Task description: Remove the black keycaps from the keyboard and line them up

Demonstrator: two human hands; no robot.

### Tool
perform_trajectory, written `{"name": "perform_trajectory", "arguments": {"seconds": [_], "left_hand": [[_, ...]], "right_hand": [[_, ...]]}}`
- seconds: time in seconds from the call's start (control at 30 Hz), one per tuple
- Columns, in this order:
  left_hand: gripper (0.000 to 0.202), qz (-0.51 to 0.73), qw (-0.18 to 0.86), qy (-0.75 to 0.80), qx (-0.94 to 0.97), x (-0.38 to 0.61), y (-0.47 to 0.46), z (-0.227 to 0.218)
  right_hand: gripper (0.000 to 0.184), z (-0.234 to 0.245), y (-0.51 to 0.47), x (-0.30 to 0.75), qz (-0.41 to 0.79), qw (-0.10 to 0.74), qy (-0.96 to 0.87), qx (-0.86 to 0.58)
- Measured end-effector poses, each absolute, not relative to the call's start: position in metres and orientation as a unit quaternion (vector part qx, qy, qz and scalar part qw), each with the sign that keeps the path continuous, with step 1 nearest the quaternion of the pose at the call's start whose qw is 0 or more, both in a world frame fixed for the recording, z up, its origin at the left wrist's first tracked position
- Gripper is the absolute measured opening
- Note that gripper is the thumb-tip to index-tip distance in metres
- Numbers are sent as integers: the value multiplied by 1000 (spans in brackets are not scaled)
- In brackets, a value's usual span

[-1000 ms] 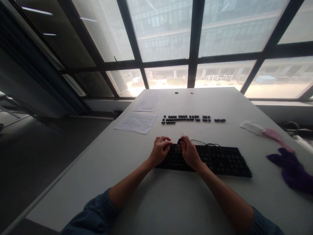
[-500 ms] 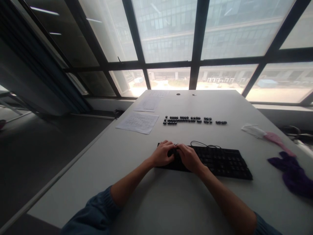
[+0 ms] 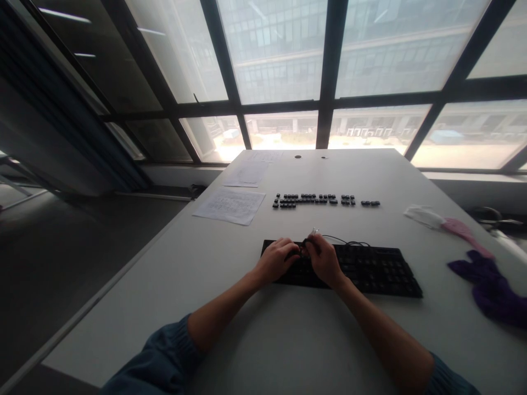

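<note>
Your right hand (image 3: pixel 324 261) pinches a wire tool (image 3: pixel 315 231) over the keyboard (image 3: pixel 362 269), just below mid-frame. I can't tell if your left hand (image 3: pixel 279 259), close beside, grips anything. You seem busy with keys (image 3: pixel 389 267); next needs a steady hold.

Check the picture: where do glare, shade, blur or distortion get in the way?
Head view: glare washes out the black-framed glass window's lower panes; head view: against that light, the long black keyboard goes dark, its key markings unreadable; head view: writing on the nearer white paper sheet is too soft to read; head view: black window bars fan outward, a likely wide-angle effect.
</note>
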State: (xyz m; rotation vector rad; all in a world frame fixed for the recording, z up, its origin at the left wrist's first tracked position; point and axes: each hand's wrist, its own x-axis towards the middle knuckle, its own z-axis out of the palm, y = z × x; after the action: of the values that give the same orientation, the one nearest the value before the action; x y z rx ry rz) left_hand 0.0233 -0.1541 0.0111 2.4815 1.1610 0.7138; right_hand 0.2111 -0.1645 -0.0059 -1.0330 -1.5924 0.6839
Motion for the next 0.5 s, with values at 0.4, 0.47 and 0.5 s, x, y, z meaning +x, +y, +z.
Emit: {"name": "perform_trajectory", "arguments": {"seconds": [0.4,0.47,0.5], "left_hand": [[12,285,188,360,868,21,-151,7],[10,280,161,345,882,22,-153,8],[9,283,154,344,882,23,-154,10]], "right_hand": [[13,-6,-161,209,319,544,-622,-464],[13,-6,-160,209,333,543,-616,-464],[13,-5,-159,209,339,541,-615,-463]]}}
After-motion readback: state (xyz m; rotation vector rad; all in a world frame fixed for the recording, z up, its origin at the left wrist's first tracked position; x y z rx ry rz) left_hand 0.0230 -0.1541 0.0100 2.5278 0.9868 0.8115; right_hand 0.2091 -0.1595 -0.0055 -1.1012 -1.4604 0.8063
